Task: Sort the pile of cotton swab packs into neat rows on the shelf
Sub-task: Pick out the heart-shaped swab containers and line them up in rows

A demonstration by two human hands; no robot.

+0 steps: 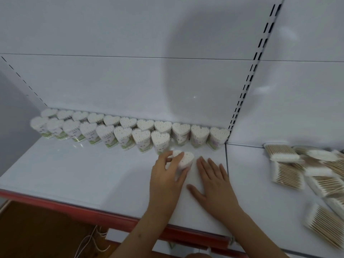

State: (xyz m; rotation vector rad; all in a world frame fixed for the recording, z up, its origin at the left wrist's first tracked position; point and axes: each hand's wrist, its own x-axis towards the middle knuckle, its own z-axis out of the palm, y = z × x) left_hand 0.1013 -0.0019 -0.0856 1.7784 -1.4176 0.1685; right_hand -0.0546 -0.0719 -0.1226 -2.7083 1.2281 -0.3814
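Two rows of heart-shaped packs already line the shelf's back edge, so the left hand grips one more pack just in front of the shorter row's open end, while the right hand lies flat beside it, probably steadying.

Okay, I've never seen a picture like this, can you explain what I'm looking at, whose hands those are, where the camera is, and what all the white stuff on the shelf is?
The one picture comes from a camera worn on a person's head, looking down at their own bare hands. No machine is involved.

The surface is a white shop shelf. Along its back stand two rows of heart-shaped cotton swab packs, seen from above. On the next shelf section to the right lies a loose pile of flat packs of wooden-stick swabs.

The left hand grips one more heart-shaped pack, just in front of the rows. The right hand lies flat and open on the shelf beside it, holding nothing.
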